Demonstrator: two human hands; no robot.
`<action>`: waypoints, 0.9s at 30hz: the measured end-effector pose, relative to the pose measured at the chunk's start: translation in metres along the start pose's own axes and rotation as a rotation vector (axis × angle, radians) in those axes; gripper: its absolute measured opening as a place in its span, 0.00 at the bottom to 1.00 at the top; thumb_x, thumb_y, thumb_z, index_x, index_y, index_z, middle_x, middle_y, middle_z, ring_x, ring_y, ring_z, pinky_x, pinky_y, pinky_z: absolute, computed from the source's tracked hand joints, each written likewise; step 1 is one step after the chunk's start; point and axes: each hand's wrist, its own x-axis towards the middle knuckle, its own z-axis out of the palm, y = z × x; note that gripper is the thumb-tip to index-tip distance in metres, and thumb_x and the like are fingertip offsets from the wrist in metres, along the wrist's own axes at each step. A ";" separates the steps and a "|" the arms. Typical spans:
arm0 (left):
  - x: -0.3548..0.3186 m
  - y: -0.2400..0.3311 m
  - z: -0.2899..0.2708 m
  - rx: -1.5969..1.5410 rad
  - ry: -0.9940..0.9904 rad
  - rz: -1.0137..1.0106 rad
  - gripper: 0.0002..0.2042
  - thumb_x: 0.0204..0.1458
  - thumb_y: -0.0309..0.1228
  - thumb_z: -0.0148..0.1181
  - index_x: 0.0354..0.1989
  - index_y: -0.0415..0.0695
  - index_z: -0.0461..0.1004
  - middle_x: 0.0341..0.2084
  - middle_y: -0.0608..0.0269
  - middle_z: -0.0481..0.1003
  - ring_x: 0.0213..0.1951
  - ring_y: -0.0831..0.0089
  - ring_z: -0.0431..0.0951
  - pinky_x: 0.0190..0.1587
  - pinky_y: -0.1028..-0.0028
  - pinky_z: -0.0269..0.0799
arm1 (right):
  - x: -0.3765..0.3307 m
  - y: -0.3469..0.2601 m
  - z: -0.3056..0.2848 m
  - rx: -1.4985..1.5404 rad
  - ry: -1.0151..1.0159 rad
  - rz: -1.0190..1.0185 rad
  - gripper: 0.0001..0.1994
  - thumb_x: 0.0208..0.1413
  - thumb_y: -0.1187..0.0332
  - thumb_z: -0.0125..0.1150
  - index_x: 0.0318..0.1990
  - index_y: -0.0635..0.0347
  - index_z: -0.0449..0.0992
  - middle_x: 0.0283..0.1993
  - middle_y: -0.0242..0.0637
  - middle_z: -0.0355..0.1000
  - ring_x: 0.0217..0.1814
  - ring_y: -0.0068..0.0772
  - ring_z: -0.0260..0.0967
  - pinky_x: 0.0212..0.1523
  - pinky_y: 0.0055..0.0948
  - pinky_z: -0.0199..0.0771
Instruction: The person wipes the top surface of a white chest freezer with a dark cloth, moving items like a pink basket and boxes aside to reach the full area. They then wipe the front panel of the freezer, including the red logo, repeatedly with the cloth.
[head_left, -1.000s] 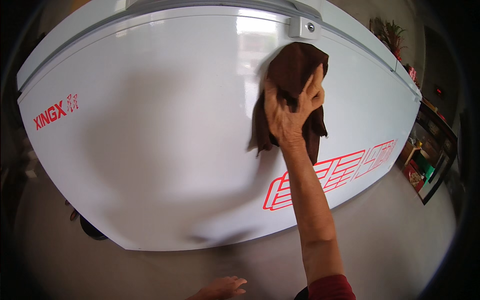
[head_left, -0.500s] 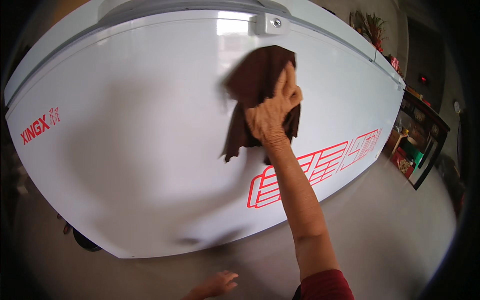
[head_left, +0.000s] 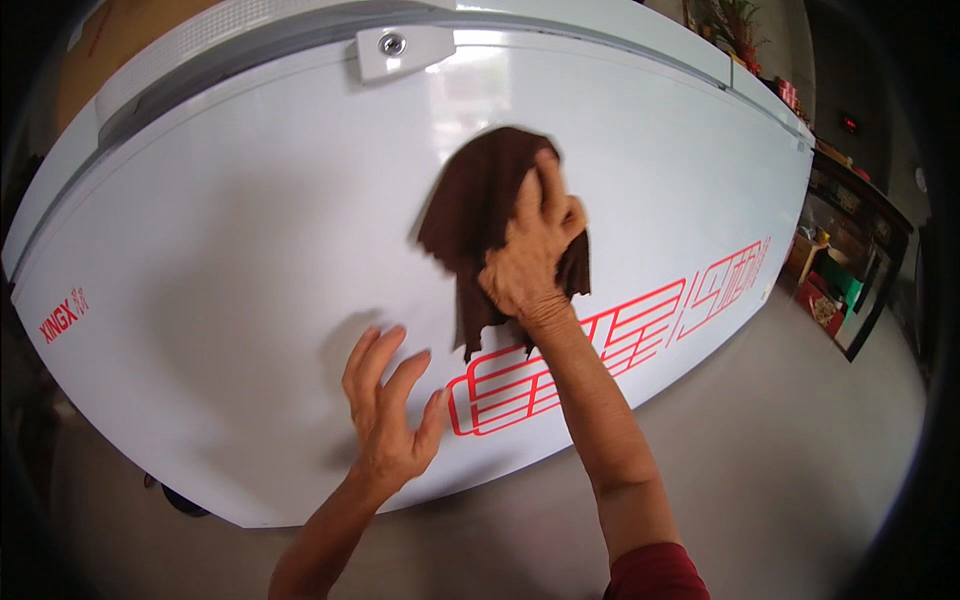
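Note:
A dark brown cloth lies pressed against the white front panel of a chest freezer. My right hand is on the cloth and grips it, with its upper and lower edges spreading out around the fingers. Below the hand, the cloth's ragged lower edge hangs just above red printed lettering. To the left and lower down, my left hand is raised in front of the panel, fingers spread and holding nothing. Whether its fingertips touch the panel, I cannot tell.
A keyed lock sticks out under the freezer's lid edge. At the right stands a dark cabinet with a red box and a green item beside it. Grey floor runs along the freezer's base.
My left hand has risen from the lower edge to the panel. My right hand and the cloth have moved slightly down and left in view. The lock now appears further left.

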 end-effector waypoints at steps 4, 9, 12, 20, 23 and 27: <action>0.061 0.001 0.041 0.063 0.126 0.018 0.20 0.51 0.26 0.54 0.52 0.35 0.63 0.61 0.43 0.56 0.63 0.45 0.53 0.62 0.51 0.48 | 0.041 0.037 0.000 0.028 0.182 0.130 0.31 0.43 0.65 0.57 0.59 0.63 0.64 0.69 0.54 0.45 0.68 0.50 0.40 0.58 0.43 0.41; 0.105 -0.009 0.083 0.181 0.317 -0.080 0.22 0.53 0.32 0.53 0.55 0.35 0.61 0.60 0.43 0.56 0.63 0.45 0.52 0.63 0.50 0.45 | 0.070 0.040 -0.009 0.286 0.153 -0.089 0.23 0.38 0.65 0.59 0.47 0.57 0.73 0.67 0.41 0.54 0.69 0.44 0.45 0.55 0.45 0.43; 0.105 -0.014 0.088 0.507 0.178 0.002 0.25 0.51 0.38 0.55 0.55 0.37 0.63 0.58 0.42 0.59 0.62 0.43 0.53 0.61 0.47 0.44 | 0.081 0.056 -0.009 0.241 0.241 -0.143 0.15 0.39 0.59 0.59 0.36 0.53 0.77 0.62 0.37 0.61 0.68 0.42 0.50 0.52 0.45 0.46; 0.105 -0.009 0.107 0.755 0.123 -0.011 0.26 0.51 0.45 0.55 0.58 0.48 0.67 0.62 0.47 0.57 0.65 0.47 0.51 0.65 0.45 0.35 | 0.075 0.135 0.004 0.146 0.357 0.260 0.23 0.49 0.54 0.59 0.53 0.52 0.73 0.65 0.51 0.57 0.70 0.51 0.41 0.55 0.47 0.42; 0.105 -0.009 0.095 0.834 0.092 0.023 0.26 0.53 0.43 0.53 0.59 0.43 0.65 0.63 0.43 0.55 0.65 0.45 0.49 0.65 0.45 0.36 | 0.080 0.114 -0.010 0.353 0.174 0.041 0.22 0.46 0.56 0.59 0.49 0.53 0.75 0.67 0.46 0.55 0.70 0.46 0.42 0.55 0.45 0.44; 0.104 -0.009 0.102 0.807 0.147 -0.002 0.25 0.53 0.47 0.51 0.57 0.48 0.69 0.61 0.46 0.59 0.65 0.46 0.52 0.66 0.47 0.36 | 0.080 0.130 -0.009 0.172 0.169 -0.130 0.26 0.40 0.56 0.61 0.49 0.56 0.74 0.67 0.46 0.53 0.72 0.43 0.40 0.52 0.46 0.46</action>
